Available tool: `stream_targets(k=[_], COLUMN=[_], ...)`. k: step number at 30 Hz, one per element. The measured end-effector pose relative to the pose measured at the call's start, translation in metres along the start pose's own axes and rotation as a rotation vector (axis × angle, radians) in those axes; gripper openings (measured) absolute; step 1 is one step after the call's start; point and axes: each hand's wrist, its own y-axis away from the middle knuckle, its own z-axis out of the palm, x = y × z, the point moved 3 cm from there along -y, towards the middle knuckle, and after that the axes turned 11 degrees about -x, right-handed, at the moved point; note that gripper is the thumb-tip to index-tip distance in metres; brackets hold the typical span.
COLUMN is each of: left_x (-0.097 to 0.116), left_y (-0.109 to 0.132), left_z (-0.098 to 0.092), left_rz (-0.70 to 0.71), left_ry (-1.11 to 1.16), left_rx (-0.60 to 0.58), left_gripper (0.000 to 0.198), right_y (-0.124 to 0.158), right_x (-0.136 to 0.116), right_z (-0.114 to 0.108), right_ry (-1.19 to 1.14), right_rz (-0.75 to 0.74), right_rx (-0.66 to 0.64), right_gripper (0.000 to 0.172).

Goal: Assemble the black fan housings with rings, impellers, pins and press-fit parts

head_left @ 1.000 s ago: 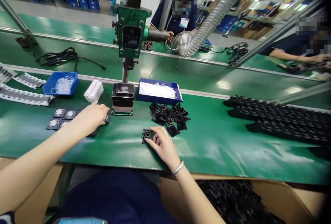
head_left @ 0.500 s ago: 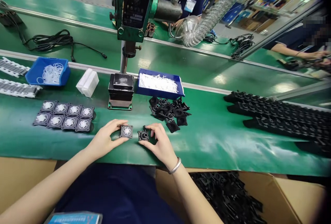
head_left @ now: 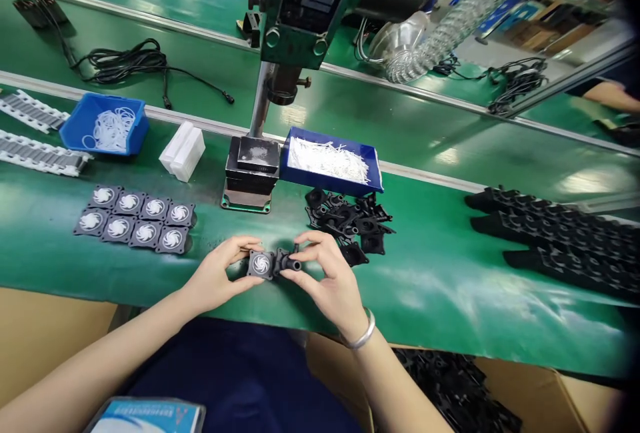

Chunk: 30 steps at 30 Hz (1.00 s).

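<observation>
While the left hand (head_left: 215,277) pinches the impeller plate (head_left: 261,264) and the right hand (head_left: 330,279) grips the black housing (head_left: 289,262), apparently touching, a tilt could jam them.

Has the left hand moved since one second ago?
Yes. The left hand left the rows of plates and came nearer the person, in front of the press base, holding one plate.

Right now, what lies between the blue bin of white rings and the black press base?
White blocks lie there, side by side; the head view shows it.
</observation>
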Motion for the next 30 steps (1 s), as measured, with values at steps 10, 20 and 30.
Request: stream_targets(k=[10,20,30], left_x=[-0.004,-0.001,0.005], left_y=[0.001,0.001,0.0], left_z=[-0.001,-0.003,-0.004], left_rz=[0.042,0.106,0.099], left_ry=[-0.064,-0.253,-0.289], left_rx=[0.022,-0.051,-0.008], left_gripper=[0.051,0.054,0.049], right_y=[-0.025,-0.021,-0.018], right_x=[-0.021,-0.015,-0.01], right_z=[0.025,0.033,0.038], right_ry=[0.0,-0.044,-0.059], right_rz=[-0.186,-0.152,-0.138], right_rx=[-0.131,-0.173,-0.178], right_gripper=[0.013,0.014,0.015])
